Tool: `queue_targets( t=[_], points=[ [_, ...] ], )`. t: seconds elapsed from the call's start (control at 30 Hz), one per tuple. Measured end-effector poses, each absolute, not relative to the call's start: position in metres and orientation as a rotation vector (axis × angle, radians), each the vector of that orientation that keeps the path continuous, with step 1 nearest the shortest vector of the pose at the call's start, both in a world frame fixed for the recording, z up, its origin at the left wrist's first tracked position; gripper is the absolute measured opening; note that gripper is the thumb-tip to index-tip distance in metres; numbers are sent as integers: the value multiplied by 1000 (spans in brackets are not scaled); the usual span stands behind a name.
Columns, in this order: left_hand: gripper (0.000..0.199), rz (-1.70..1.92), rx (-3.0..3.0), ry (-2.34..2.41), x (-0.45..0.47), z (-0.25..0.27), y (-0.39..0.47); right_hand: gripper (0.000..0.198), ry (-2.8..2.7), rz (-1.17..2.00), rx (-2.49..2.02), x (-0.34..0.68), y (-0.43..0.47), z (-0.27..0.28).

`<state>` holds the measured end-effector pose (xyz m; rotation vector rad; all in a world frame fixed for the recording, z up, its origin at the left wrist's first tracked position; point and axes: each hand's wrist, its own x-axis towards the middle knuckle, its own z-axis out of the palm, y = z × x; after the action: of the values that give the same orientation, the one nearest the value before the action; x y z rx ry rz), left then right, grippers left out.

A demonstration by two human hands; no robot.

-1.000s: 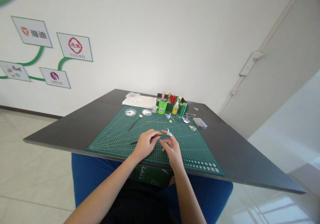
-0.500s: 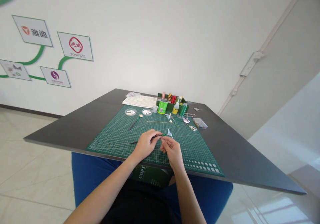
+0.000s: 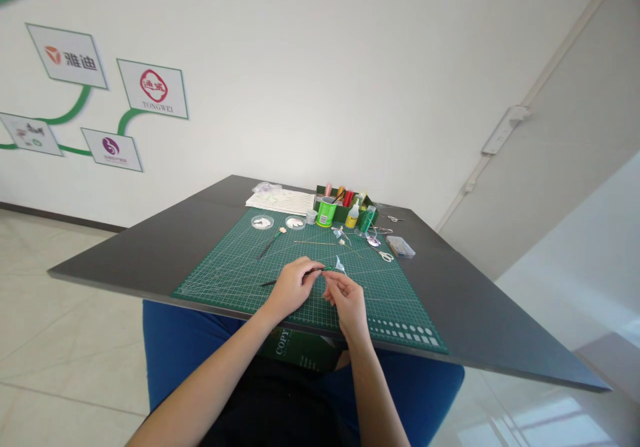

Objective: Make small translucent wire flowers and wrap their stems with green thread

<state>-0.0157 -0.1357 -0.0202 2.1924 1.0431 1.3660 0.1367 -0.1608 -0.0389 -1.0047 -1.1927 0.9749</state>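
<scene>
A white wall (image 3: 320, 87) fills the upper frame above me. Below it my black table (image 3: 480, 314) spreads across the middle, and a green gridded cutting mat (image 3: 235, 267) covers its near centre.

I have both hands over the mat, just below the middle of the frame. My left hand (image 3: 293, 287) is closed in a pinch, thumb against fingers. My right hand (image 3: 349, 300) is loosely curled, thumb and forefinger nearly together.

Beyond the mat, at upper centre, lie a white sheet (image 3: 283, 202) and, right of it, a dark green box (image 3: 341, 214) of coloured thread spools (image 3: 349, 198). In front of the box stand a bright green can (image 3: 326, 214) and, beside it, a smaller glue bottle (image 3: 352, 219). A clear plastic case (image 3: 401, 247) lies right of the mat, and two round dishes (image 3: 263, 228) sit near its far edge.

White-handled scissors (image 3: 386, 256) lie at centre right. The slender dark rod (image 3: 270, 282) is in my left pinch, its tail sticking out left and its green end at my right fingertips; whether those grip it I cannot tell. By that end shows a pale blue petal-like piece (image 3: 339, 264).
</scene>
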Motion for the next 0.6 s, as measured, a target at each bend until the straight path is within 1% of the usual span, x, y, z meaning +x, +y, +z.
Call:
queue_targets(
  t=[0.2, 0.43, 0.6],
  points=[
    [20, 1357, 2200, 1045, -16, -20, -135, 29, -1208, 968, -1009, 138, -161, -38],
    [28, 1363, 2206, 1012, -17, -17, -138, 30, -1219, 951, -1003, 138, -162, -39],
    [26, 1416, 2199, 1024, -16, -20, -136, 33, -1182, 988, -985, 138, -162, -39]
  ],
)
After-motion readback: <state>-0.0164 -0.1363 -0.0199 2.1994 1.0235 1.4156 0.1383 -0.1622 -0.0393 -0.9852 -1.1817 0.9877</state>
